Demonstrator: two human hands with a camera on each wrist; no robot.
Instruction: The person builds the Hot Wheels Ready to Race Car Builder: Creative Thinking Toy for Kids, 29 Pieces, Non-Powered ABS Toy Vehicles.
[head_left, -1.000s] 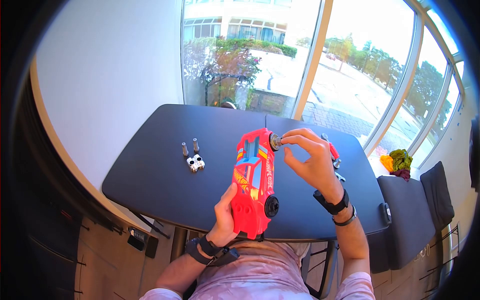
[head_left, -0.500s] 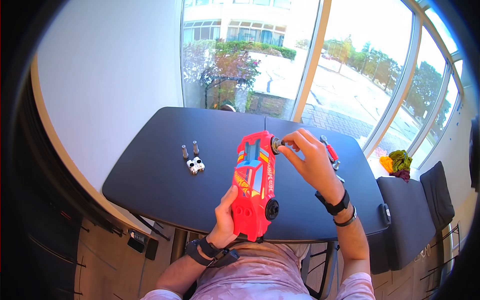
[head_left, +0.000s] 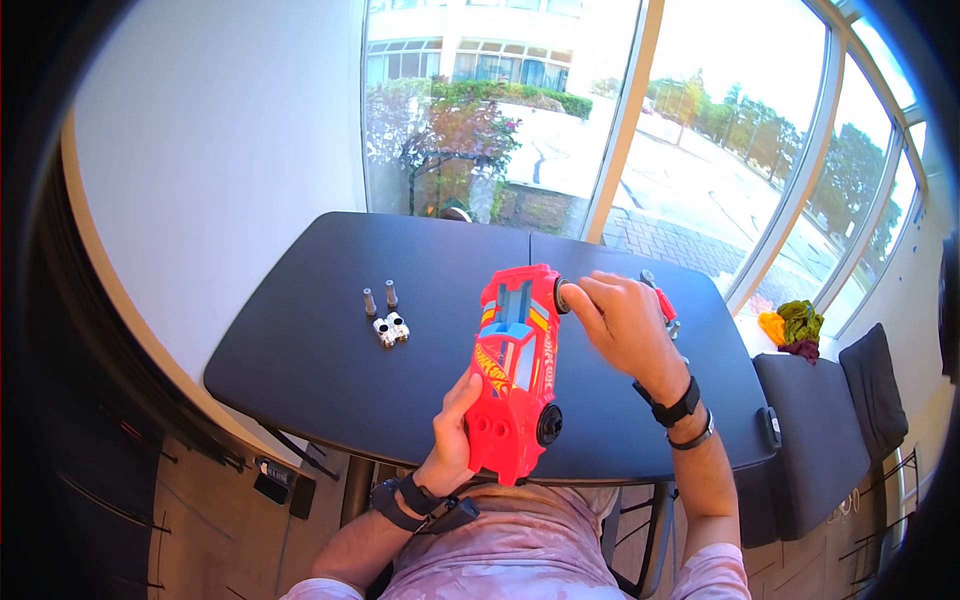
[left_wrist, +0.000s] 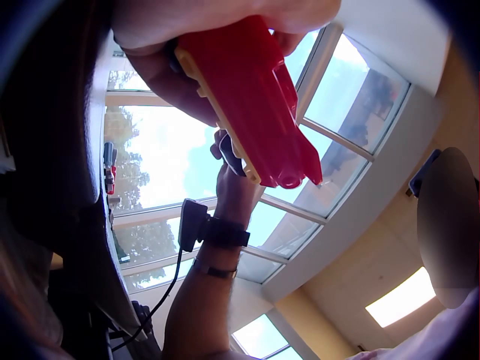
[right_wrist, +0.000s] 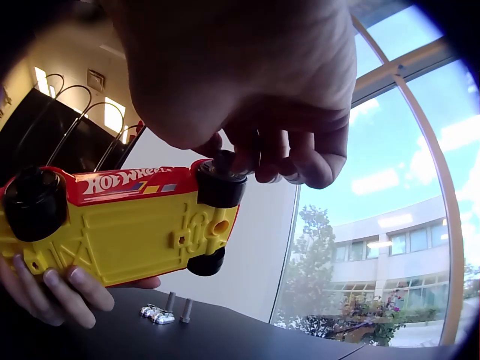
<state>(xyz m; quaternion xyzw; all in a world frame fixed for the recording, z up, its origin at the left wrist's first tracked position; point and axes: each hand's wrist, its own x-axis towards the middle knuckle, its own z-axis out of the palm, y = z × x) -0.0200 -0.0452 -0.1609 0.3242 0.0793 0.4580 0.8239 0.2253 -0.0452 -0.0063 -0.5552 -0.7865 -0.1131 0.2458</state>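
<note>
A red toy car (head_left: pixel 512 375) with Hot Wheels lettering is held above the table, tilted, by my left hand (head_left: pixel 455 430), which grips the end nearer me. Its yellow underside (right_wrist: pixel 135 240) faces the right wrist camera. At the far end, my right hand (head_left: pixel 632 325) pinches a small grey bolt (right_wrist: pixel 224 159) at the hub of a black wheel (right_wrist: pixel 222 189). Those fingertips hide most of the bolt. The other black wheel (head_left: pixel 549 424) on this side is in place.
On the dark table (head_left: pixel 300 380), a silver toy engine (head_left: pixel 392 329) stands left of the car, with two grey bolts (head_left: pixel 391 293) beside it. A red-handled tool (head_left: pixel 664 304) lies beyond my right hand. A cushioned chair (head_left: pixel 815 440) is at the right.
The toy car has shifted slightly right and turned a little. My right hand has rotated at the wheel, its fingers now curled in closer and covering the bolt.
</note>
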